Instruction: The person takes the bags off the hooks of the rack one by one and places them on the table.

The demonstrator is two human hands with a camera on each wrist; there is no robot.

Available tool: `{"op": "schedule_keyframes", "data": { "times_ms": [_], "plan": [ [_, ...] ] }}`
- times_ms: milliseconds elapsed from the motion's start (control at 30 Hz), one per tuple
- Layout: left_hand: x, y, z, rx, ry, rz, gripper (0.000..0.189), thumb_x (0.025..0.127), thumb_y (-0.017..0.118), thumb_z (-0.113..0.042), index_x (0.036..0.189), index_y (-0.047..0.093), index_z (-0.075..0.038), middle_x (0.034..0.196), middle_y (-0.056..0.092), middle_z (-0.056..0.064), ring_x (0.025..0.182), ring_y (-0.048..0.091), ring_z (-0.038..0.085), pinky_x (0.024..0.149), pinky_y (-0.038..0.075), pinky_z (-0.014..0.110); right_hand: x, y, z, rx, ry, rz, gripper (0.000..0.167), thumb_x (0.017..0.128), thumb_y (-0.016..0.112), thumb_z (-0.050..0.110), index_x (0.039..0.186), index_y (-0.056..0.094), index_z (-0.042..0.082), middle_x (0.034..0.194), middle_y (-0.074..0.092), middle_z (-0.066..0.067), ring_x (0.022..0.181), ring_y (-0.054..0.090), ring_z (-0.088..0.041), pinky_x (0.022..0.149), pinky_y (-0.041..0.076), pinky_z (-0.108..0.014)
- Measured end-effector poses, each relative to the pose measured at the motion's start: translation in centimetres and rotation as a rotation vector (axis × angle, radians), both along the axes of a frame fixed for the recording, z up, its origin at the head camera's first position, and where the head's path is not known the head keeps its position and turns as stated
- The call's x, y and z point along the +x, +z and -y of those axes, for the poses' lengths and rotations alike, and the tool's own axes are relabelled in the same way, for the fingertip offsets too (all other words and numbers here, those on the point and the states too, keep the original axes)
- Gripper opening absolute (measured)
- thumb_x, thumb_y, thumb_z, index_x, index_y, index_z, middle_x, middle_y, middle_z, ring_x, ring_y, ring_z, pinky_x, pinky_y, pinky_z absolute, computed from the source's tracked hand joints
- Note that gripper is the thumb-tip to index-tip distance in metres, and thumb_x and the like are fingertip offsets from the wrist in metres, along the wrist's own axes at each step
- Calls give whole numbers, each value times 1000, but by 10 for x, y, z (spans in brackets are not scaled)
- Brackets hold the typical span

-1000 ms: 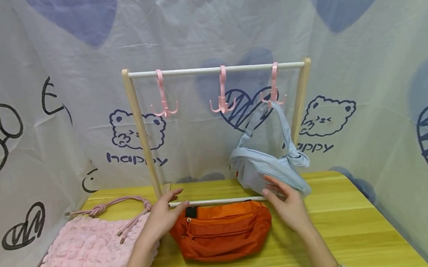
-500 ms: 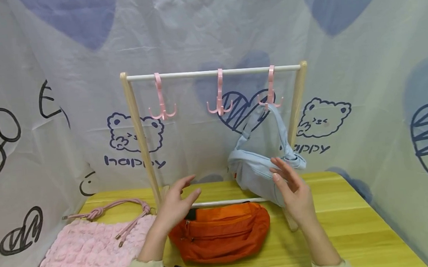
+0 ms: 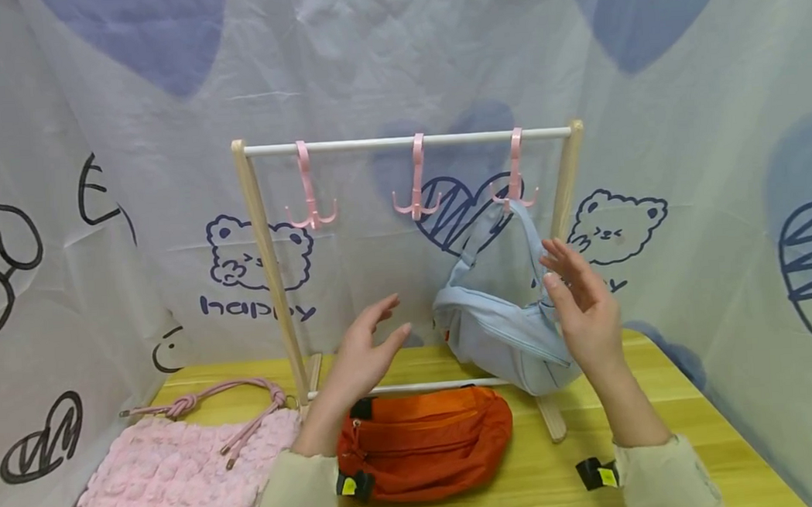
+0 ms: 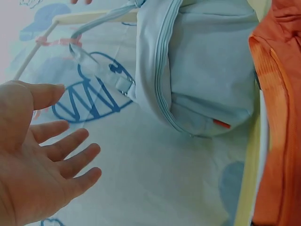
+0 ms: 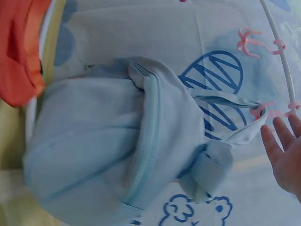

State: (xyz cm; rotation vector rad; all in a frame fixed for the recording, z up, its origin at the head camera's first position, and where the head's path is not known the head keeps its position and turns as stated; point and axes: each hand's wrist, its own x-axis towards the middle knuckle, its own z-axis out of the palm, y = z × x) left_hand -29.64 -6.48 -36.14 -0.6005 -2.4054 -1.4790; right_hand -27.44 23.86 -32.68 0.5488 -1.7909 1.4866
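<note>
A light blue shoulder bag (image 3: 494, 326) hangs by its strap from the right pink hook (image 3: 515, 169) on the rack. My right hand (image 3: 586, 312) is raised at the bag's right side, overlapping its strap knot in the head view, fingers loosely extended and holding nothing. Left of the bag, my left hand (image 3: 366, 353) hovers above the orange waist bag (image 3: 425, 446), its fingers spread with nothing in them. In the left wrist view that hand (image 4: 51, 155) is apart from the blue bag (image 4: 207, 61). The right wrist view shows the fingers (image 5: 284, 136) near the strap's upper end.
The rack's white top rail (image 3: 357, 145) also carries a middle pink hook (image 3: 417, 183) and a left pink hook (image 3: 307, 190), both bare. A fluffy pink handbag (image 3: 161, 478) with a knotted strap lies at the left on the wooden table (image 3: 690, 453). A printed curtain hangs behind.
Both hands have risen and moved rightward, away from the orange waist bag. The right hand has passed across the blue bag to its right side. The bags have kept their places.
</note>
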Motion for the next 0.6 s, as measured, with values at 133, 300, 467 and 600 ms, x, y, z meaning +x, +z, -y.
{"op": "schedule_keyframes", "data": {
  "times_ms": [133, 300, 467, 600],
  "plan": [
    [-6, 11, -12, 4, -24, -56, 54, 104, 66, -27, 154, 51, -14, 153, 54, 7, 140, 51, 29, 117, 39, 55, -9, 17, -5, 56, -34, -17, 47, 106, 57, 5, 152, 55, 14, 150, 59, -4, 132, 58, -14, 108, 46, -19],
    [-14, 23, -27, 17, -70, -134, 55, 105, 64, -27, 156, 48, -14, 154, 52, 7, 140, 50, 27, 117, 39, 53, -20, 38, -11, 141, -69, -32, 48, 105, 59, 8, 152, 56, 20, 153, 56, 6, 137, 53, -14, 113, 45, -28],
    [-23, 33, -39, 20, -88, -209, 54, 106, 62, -28, 156, 48, -14, 154, 52, 6, 139, 50, 26, 117, 40, 53, -30, 58, -15, 217, -79, -122, 52, 101, 63, 0, 151, 56, 13, 154, 56, 1, 138, 53, -13, 113, 45, -31],
    [-29, 40, -47, -1, -99, -241, 53, 107, 61, -28, 156, 48, -14, 155, 51, 5, 138, 51, 25, 116, 41, 52, -38, 73, -16, 273, -111, -150, 53, 100, 65, 1, 151, 56, 14, 154, 55, 3, 141, 50, -13, 115, 42, -29]
  ]
}}
